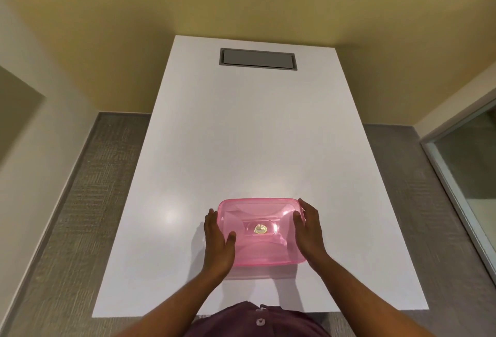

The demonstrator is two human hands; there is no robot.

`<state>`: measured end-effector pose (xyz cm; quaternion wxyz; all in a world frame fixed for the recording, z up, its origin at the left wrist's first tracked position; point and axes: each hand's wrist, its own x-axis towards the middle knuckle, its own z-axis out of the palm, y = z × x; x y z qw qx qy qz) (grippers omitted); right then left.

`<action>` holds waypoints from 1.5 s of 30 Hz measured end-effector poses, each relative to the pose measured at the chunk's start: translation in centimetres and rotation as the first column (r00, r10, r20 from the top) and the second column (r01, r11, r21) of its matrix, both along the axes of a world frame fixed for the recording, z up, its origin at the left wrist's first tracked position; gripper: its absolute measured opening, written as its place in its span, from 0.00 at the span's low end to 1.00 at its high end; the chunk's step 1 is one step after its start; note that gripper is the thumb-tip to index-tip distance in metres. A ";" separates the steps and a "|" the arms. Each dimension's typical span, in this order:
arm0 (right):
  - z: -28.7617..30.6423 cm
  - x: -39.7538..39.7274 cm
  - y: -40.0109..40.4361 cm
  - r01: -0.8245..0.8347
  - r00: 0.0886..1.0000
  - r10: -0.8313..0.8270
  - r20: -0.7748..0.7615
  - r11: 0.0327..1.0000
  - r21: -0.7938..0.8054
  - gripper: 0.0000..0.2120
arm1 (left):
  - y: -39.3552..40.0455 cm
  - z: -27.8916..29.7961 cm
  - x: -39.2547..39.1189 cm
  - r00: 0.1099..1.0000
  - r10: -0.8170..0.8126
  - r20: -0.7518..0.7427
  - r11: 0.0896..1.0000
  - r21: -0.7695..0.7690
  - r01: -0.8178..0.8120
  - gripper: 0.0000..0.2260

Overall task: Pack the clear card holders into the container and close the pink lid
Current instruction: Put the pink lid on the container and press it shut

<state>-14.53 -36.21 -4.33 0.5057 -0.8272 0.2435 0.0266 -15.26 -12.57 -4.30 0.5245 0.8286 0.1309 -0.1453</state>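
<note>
I see the translucent pink lid [261, 232] sitting on the container, a shiny spot at its centre. My left hand [218, 240] and right hand [308, 232] press flat, fingers spread, against the lid's opposite ends.

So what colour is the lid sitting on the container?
Translucent pink lid, seen best in the head view, the only one.

A pink lid [261, 232] sits on a container on a white table [241, 135]. The left hand [218, 240] and right hand [308, 229] press flat against its two sides.
</note>
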 end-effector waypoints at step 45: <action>-2.0 0.4 -0.3 0.055 0.994 -0.086 -0.061 0.913 -0.405 0.15 | -1.9 -2.9 2.8 0.990 0.084 0.116 0.899 0.420 -0.126 0.15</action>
